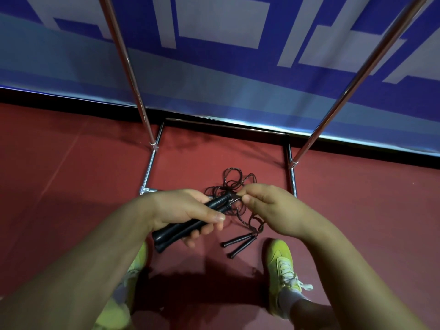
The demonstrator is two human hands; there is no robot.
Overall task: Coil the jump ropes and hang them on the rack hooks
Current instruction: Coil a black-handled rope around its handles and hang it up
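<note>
The left hand (188,210) held a pair of handles (190,222) side by side, and just to its right the right hand (269,208) pinched the cord at their far end. Below the hands, a tangle of rope (234,184) lay on the floor (71,163) between the rack's two base bars (292,177), with a second pair of handles (238,245) nearer the person, between the two shoes (282,267). The rack's uprights (128,75) rose from those bars, and a wall banner (214,67) stood behind.

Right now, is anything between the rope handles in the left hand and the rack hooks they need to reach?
Cannot be settled: no hooks show in this view, only the rack's two uprights and floor frame. The left hand grips two black handles; the right hand pinches their cord, which trails into the tangled pile on the floor.
</note>
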